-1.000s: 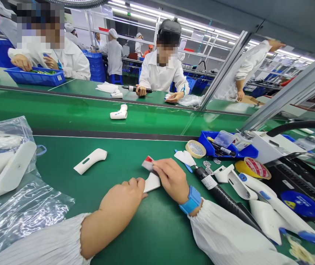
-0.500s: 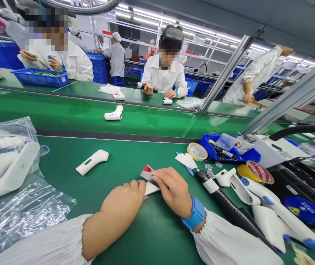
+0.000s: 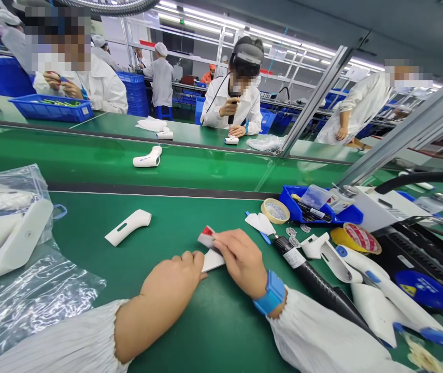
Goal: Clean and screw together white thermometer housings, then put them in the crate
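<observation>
My left hand (image 3: 172,287) is closed on a white plastic shell part (image 3: 213,260), held low over the green bench. Most of that part is hidden by my fingers. Between the fingertips of my right hand (image 3: 240,259) is a small red-and-white folded piece (image 3: 206,237), which stands just over the shell part. Its material is not clear. A blue wrist strap (image 3: 271,292) circles my right wrist. Beyond my left hand lies another white shell half (image 3: 128,227) with an oval slot.
A clear bag (image 3: 46,290) and white housings (image 3: 19,241) lie at left. To the right are a tape roll (image 3: 275,211), a black-handled tool (image 3: 314,282), a blue bin (image 3: 345,216) and white-blue housings (image 3: 392,295). A conveyor (image 3: 213,168) carries a white housing (image 3: 147,157). Co-workers sit opposite.
The white housing on the conveyor has shifted left. A co-worker opposite has raised a black tool upright over a white part. My hands keep their holds, almost unmoved.
</observation>
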Demonstrator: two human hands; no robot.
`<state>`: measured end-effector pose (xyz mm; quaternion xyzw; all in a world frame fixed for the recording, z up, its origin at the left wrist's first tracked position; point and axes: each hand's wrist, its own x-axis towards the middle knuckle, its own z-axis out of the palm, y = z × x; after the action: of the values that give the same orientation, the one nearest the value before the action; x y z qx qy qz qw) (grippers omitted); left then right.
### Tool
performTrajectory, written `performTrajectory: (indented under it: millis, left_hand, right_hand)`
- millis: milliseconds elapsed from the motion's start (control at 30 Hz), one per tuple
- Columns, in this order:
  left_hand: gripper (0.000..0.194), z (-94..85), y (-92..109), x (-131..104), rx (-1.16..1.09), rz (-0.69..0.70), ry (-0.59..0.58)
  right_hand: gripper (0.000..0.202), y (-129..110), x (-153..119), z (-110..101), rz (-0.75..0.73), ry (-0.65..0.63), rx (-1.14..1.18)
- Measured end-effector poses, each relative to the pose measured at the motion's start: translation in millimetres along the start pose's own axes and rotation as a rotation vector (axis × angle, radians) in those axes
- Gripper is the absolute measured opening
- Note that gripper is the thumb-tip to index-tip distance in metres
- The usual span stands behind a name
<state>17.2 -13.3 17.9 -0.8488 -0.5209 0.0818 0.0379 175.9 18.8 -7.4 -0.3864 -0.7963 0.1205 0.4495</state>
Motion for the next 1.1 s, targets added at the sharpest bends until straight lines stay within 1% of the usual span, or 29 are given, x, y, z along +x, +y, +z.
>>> performTrajectory:
  millis: [100,167,233,267,367,433,500,533,600,667,700,767,800,900,967,1033,1100]
  left_hand:
    - [0.02,6.1,-1.2,0.6,-0.012,0.019,0.03]
    - [0.019,8.3,-2.5,1.8,-0.019,0.021,0.041]
    - [0.019,7.2,-4.3,3.3,-0.019,0.033,0.044]
    - [0.019,5.4,-5.3,3.9,-0.015,0.04,0.043]
    - [0.019,-3.2,-8.6,4.5,-0.023,0.065,0.063]
    - [0.02,-8.5,-10.9,3.5,-0.036,0.073,0.118]
    - [0.02,-11.9,-13.1,1.5,-0.035,0.073,0.187]
    - [0.02,-13.0,-13.9,0.4,-0.029,0.069,0.217]
    - [0.022,-14.4,-15.0,-1.6,-0.018,0.066,0.247]
    - [0.022,-15.5,-14.8,-3.1,-0.012,0.057,0.25]
    - [0.021,-16.1,-14.3,-3.7,-0.012,0.052,0.246]
    - [0.019,-16.6,-12.6,-4.3,-0.022,0.045,0.232]
    - [0.018,-16.6,-11.7,-4.4,-0.031,0.043,0.223]
    - [0.017,-14.6,-9.5,-3.9,-0.055,0.051,0.211]
    - [0.018,-12.7,-9.0,-3.2,-0.055,0.06,0.229]
    - [0.018,-11.6,-9.0,-2.5,-0.06,0.063,0.242]
    - [0.02,-12.0,-9.2,-2.0,-0.091,0.064,0.216]
  right_hand:
    - [0.019,-7.6,0.0,-3.0,0.086,-0.031,0.074]
    - [0.016,-4.4,3.5,-6.3,0.169,0.015,0.102]
    - [0.015,7.3,8.2,-9.8,0.242,0.063,0.082]
    - [0.016,15.2,10.0,-11.4,0.276,0.064,0.055]
    - [0.022,36.3,10.9,-14.8,0.361,0.0,-0.025]
    - [0.027,41.3,9.1,-16.9,0.391,-0.022,-0.058]
    - [0.031,36.8,7.4,-19.6,0.404,0.001,-0.042]
    - [0.033,31.6,6.8,-21.2,0.406,0.017,0.004]
    - [0.039,17.5,5.5,-23.8,0.407,0.018,0.206]
    - [0.047,2.3,3.6,-24.7,0.396,-0.066,0.456]
    - [0.052,-4.6,2.3,-24.2,0.399,-0.122,0.531]
    - [0.058,-15.1,-0.2,-21.5,0.436,-0.197,0.555]
    - [0.056,-18.6,-1.2,-19.7,0.465,-0.212,0.527]
    - [0.032,-22.2,-2.2,-14.8,0.538,-0.211,0.472]
    - [0.026,-21.1,-1.3,-13.2,0.557,-0.2,0.484]
    - [0.028,-18.9,0.2,-12.6,0.593,-0.19,0.515]
    - [0.036,-15.8,1.7,-12.4,0.64,-0.191,0.566]
